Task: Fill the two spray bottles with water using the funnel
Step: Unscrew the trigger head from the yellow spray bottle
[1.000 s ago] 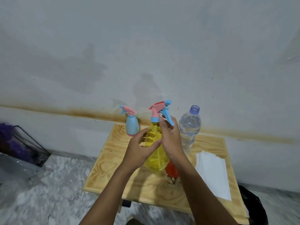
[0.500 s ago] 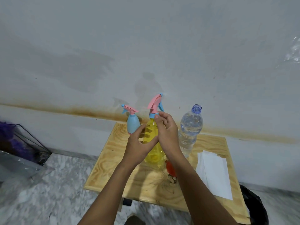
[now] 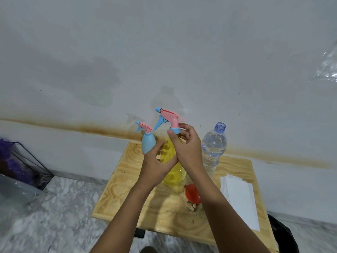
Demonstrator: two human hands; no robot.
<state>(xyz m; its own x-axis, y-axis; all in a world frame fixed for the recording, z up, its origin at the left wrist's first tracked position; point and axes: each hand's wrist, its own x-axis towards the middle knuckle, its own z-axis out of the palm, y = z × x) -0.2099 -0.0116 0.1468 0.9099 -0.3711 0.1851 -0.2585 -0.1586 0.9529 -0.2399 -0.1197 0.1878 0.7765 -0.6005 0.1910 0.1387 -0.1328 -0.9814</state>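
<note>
A yellow spray bottle (image 3: 174, 177) with a pink and blue trigger head (image 3: 168, 118) stands lifted slightly over the wooden table (image 3: 125, 189). My left hand (image 3: 156, 165) grips its ribbed body. My right hand (image 3: 187, 145) is wrapped around its neck, fingers at the blue collar under the head. A smaller blue spray bottle (image 3: 148, 143) with a pink head stands behind at the left. A red funnel (image 3: 192, 194) lies on the table below my right forearm. An uncapped clear water bottle (image 3: 213, 148) stands to the right.
A white folded paper sheet (image 3: 240, 199) lies at the table's right side. A wire basket with purple stuff (image 3: 21, 165) sits on the marble floor at left. A black bag (image 3: 284, 234) is at the lower right. A stained wall backs the table.
The spray head has turned on the yellow bottle: its nozzle pointed right, then away, and now points left. My right hand has shifted round the neck with it.
</note>
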